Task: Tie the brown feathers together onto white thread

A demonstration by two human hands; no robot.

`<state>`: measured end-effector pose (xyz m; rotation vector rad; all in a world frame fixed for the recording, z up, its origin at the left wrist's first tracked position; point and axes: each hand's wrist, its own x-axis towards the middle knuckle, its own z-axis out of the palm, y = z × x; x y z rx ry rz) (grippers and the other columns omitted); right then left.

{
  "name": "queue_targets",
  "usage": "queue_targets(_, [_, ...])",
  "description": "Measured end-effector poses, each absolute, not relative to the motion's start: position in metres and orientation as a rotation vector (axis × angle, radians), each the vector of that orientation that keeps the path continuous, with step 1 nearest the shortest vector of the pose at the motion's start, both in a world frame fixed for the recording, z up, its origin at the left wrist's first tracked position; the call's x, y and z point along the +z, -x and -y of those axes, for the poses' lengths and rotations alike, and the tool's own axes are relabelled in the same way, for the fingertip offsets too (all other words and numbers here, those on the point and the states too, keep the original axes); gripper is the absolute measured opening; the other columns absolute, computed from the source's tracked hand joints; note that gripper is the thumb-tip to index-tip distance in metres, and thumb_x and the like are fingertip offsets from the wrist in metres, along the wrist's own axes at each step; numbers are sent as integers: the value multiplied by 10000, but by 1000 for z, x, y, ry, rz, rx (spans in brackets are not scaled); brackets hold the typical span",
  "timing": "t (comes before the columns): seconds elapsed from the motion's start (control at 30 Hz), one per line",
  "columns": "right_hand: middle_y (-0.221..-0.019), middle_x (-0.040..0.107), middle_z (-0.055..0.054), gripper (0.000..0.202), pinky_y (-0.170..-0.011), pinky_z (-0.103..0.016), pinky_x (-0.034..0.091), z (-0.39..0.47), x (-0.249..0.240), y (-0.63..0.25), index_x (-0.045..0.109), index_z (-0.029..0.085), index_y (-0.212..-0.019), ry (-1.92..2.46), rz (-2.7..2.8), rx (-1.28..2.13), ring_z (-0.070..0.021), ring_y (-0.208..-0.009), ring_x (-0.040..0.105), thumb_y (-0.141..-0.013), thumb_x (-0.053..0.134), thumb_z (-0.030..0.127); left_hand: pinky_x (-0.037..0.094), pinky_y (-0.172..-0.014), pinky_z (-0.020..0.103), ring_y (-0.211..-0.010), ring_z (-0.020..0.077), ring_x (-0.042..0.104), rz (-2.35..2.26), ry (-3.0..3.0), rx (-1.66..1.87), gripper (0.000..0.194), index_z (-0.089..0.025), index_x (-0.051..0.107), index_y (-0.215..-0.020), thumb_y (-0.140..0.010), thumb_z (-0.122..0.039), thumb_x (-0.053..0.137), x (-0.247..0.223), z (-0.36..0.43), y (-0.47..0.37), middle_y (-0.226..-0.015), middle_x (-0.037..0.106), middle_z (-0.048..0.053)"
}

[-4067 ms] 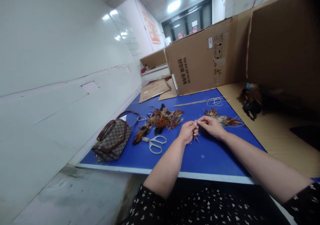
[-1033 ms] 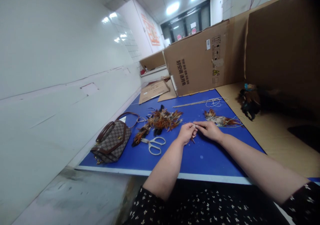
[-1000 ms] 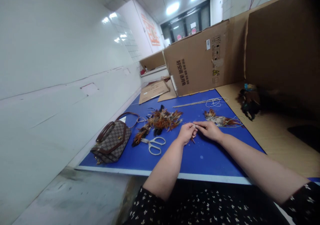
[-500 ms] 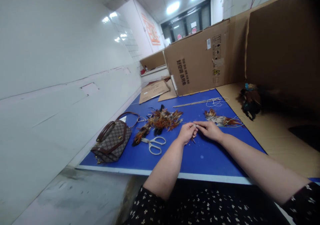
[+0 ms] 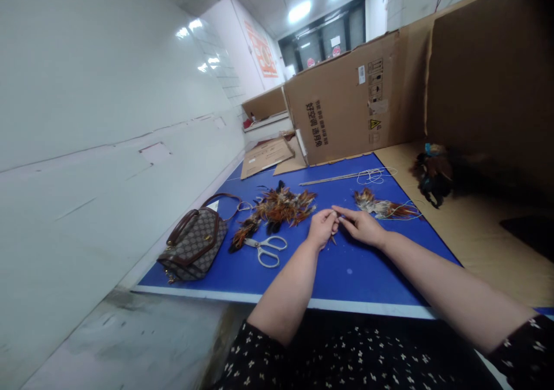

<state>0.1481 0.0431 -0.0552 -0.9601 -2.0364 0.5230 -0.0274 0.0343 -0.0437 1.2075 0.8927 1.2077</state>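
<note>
My left hand is closed above the blue tabletop, its fingers curled around a small brown feather whose tip pokes out below them. Against its fingertips rest the thumb and forefinger of my right hand, bent as in a pinch; whatever lies between them is too small to make out. Left of my hands spreads a loose pile of brown, orange and black feathers. A pair of scissors lies in front of that pile. Beyond my right hand is a bundle of feathers with pale thread around it.
A patterned handbag stands at the table's left end. Thin sticks and loose white thread lie farther back. A large cardboard box walls off the far side. Dark feathers sit on the cardboard at right.
My right forefinger has shifted slightly left and up over the left fingertips, and its thumb has moved a little lower. The things on the table have not moved.
</note>
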Motion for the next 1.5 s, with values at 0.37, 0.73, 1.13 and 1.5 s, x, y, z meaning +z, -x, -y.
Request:
queue_targets(0.37, [-794, 702, -51, 629, -694, -365, 569, -46, -49, -156, 413, 149, -1609, 947, 1922, 487, -209, -639, 635, -1000, 455, 305, 348, -452, 211, -491, 67, 490, -897, -1136, 1334, 494, -124, 667, -945, -804, -586, 769, -43, -38, 29, -720, 640, 15])
queue_targets(0.73, [-799, 719, -47, 573, -677, -355, 583, -42, -44, -155, 499, 179, -1556, 960, 1847, 412, -198, -611, 633, -1003, 482, 327, 371, -483, 217, -494, 83, 518, -788, -1175, 1071, 485, -120, 646, -945, -800, -561, 790, -38, -29, 27, -674, 622, 11])
queue_targets(1.13, [-937, 782, -87, 469, -817, -384, 613, -46, -42, -157, 642, 174, -1414, 957, 1732, 226, -221, -770, 729, -969, 516, 250, 310, -501, 237, -565, 79, 474, -637, -1011, 1137, 406, -124, 634, -918, -802, -464, 823, -36, -34, 33, -791, 574, 19])
queue_targets(1.5, [-885, 772, -78, 441, -795, -388, 607, -45, -41, -157, 663, 179, -1379, 971, 1699, 180, -222, -732, 714, -969, 519, 251, 288, -492, 235, -542, 70, 451, -680, -1008, 1160, 452, -127, 634, -933, -777, -498, 840, -34, -33, 32, -764, 554, 1])
